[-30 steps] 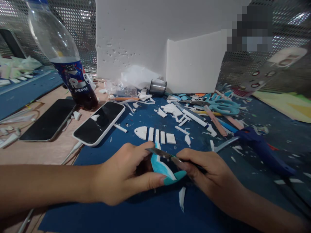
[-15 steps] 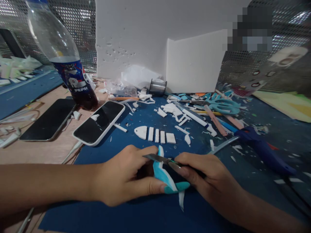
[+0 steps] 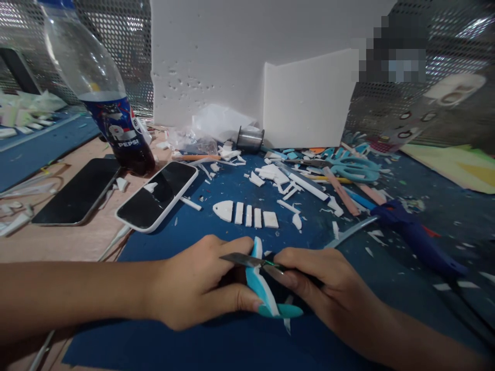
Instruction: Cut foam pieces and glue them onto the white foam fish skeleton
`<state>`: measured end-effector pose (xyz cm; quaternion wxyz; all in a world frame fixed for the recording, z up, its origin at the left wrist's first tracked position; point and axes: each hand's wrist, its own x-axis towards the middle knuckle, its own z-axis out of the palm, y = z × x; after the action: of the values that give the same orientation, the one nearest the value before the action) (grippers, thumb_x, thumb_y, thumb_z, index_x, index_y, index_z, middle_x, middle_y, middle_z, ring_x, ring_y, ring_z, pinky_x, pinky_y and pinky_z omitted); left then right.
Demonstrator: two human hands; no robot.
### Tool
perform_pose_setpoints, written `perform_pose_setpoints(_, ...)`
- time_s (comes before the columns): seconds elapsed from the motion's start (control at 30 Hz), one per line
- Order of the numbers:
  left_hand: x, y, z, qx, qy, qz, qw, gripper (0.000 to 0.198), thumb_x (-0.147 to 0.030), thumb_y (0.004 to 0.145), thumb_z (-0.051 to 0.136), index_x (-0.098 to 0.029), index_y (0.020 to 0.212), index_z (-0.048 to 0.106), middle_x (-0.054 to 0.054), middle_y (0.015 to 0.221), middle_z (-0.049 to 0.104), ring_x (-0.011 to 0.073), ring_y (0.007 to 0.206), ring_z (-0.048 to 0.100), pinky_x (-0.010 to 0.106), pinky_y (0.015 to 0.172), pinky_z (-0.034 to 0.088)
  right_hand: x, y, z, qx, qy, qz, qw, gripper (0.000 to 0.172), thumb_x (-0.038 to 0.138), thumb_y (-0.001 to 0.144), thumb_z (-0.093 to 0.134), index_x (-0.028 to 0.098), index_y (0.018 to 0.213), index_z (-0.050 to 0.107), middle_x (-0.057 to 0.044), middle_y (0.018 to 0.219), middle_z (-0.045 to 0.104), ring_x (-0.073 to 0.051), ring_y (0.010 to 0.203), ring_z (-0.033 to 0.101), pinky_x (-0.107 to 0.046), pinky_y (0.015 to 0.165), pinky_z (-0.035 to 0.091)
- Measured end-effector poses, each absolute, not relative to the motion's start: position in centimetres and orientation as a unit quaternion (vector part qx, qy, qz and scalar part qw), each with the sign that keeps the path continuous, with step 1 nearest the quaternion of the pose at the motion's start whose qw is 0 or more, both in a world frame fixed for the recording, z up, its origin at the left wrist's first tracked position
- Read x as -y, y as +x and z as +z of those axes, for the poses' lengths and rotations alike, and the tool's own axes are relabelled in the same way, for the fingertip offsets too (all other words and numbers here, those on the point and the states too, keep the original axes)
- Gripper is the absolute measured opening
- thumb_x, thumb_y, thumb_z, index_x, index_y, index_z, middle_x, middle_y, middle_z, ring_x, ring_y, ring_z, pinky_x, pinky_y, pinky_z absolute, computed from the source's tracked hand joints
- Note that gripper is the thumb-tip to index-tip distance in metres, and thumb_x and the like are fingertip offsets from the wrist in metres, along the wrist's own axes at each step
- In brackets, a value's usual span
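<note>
My left hand (image 3: 197,288) pinches a curved foam piece (image 3: 258,284), bright blue on its face with a white edge, between thumb and fingers. A long teal thumbnail (image 3: 284,311) crosses its lower end. In my right hand (image 3: 332,291) is a craft knife (image 3: 236,258), its blade pointing left across the upper part of the foam piece. Most of the knife's handle is hidden by the fingers. A thin white strip (image 3: 287,325) shows below the thumbnail. Just beyond my hands, white cut pieces lie in a row, led by a rounded piece with a hole (image 3: 223,211).
Two phones (image 3: 157,198) and a Pepsi bottle (image 3: 116,123) stand or lie at left. Behind are white scraps (image 3: 273,174), a wire spool (image 3: 250,140), blue-handled scissors (image 3: 359,167) and white foam boards (image 3: 305,103). A dark blue glue gun (image 3: 419,239) lies at right.
The knife and my right hand have shifted slightly left and toward me along the foam piece. The foam piece has dipped a little; my left hand still grips it.
</note>
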<state>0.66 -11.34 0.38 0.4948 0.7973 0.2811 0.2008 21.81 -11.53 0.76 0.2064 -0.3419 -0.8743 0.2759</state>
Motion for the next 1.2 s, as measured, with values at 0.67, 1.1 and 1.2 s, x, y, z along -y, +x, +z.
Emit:
perform_pose_setpoints(0.67,11.2,0.5,0.3,-0.256,0.796,0.232,0.498,0.018,-0.031,0.083,0.05,-0.016,0.079,0.042,-0.004,0.06,0.039,0.0086,0.049,0.036,0.022,0.045,0.027,11.6,22.0,0.7,0.893,-0.332,0.22,0.21,0.022,0.015,0.088,0.041,0.017,0.07,0.053,0.004,0.055,0.048,-0.007,0.046,0.044,-0.019,0.045,0.031)
perform_pose_setpoints(1.1,11.0,0.8,0.5,-0.242,0.794,0.217,0.513,0.023,-0.025,0.081,0.056,-0.018,0.07,0.036,-0.006,0.057,0.037,0.0071,0.047,0.033,0.02,0.045,0.026,10.9,22.4,1.2,0.853,-0.329,0.385,0.126,0.03,0.027,0.092,0.038,0.018,0.064,0.047,0.006,0.053,0.042,-0.006,0.046,0.039,-0.018,0.05,0.033)
perform_pose_setpoints(1.2,11.1,0.7,0.4,-0.268,0.793,0.205,0.507,0.019,-0.031,0.082,0.053,-0.017,0.075,0.041,-0.006,0.056,0.04,0.0077,0.046,0.037,0.019,0.044,0.028,10.5,22.6,1.6,0.809,-0.327,0.457,0.172,0.037,0.036,0.094,0.032,0.018,0.063,0.045,0.007,0.048,0.035,-0.005,0.039,0.032,-0.018,0.042,0.029)
